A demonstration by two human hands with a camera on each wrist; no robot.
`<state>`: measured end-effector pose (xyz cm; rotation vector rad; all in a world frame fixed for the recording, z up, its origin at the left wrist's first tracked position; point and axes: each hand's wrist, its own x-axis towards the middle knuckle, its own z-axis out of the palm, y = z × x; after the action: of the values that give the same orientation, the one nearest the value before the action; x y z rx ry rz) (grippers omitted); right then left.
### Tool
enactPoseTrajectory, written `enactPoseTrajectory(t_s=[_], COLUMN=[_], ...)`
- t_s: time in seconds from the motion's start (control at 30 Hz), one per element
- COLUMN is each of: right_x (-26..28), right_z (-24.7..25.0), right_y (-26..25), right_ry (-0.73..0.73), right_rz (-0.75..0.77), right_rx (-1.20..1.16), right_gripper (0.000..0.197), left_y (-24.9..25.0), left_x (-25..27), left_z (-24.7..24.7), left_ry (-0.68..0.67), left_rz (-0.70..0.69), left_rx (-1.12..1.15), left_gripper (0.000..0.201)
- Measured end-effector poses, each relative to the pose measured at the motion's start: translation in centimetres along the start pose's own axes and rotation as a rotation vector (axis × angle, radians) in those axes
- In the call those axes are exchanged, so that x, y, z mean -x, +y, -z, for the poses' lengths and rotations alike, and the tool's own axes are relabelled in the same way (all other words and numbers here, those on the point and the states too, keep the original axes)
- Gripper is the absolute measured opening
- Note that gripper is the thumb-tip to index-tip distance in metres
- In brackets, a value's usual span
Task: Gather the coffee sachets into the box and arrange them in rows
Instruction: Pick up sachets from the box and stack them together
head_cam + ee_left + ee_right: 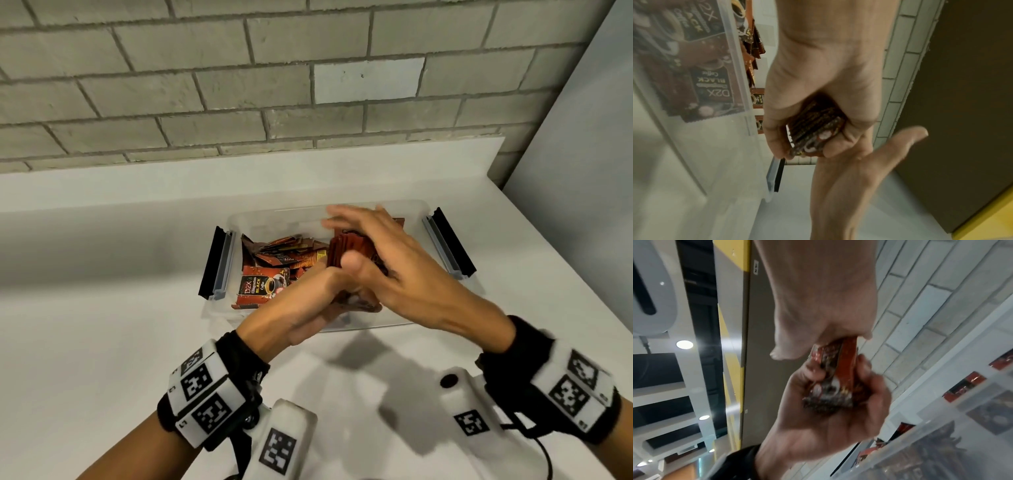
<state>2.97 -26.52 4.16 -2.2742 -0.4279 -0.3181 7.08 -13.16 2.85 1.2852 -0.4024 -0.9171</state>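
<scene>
White counter (102,308); left hand (301,308) grips sachet stack (346,250) over box (239,219).

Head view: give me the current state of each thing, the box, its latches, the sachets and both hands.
Clear plastic box: open, no lid on it, standing on the counter.
Left latch: flipped outward.
Right latch: flipped outward.
Loose coffee sachets: jumbled in the box's left part, not in rows.
Sachet stack: held upright over the box.
Left hand: grips the stack's bottom.
Right hand: fingers straight, flat against the stack.
</scene>
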Motion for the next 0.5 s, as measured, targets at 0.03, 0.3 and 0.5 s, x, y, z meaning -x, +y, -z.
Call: enactPoseTrajectory(t_s=[0.03, 0.3, 0.5], right_x=[0.3, 1.2, 1.3], right_z=[0.7, 0.6, 1.9], right_y=[0.2, 1.1, 1.1], right_ry=[-0.101, -0.194, -0.182], right_rz=[-0.005, 0.197, 0.240], right_rx=[0.006, 0.398, 0.104], right_gripper=[0.083, 0.077, 0.057], left_y=[-0.1, -0.4, 0.1], left_x=[0.0, 0.0, 0.7], left_z=[0.0, -0.5, 0.1], left_ry=[-0.017, -0.078, -0.192], left_rz=[0.016, 0.104, 0.057], left_rx=[0.009, 0.147, 0.183], left_gripper=[0.019, 0.028, 0.032])
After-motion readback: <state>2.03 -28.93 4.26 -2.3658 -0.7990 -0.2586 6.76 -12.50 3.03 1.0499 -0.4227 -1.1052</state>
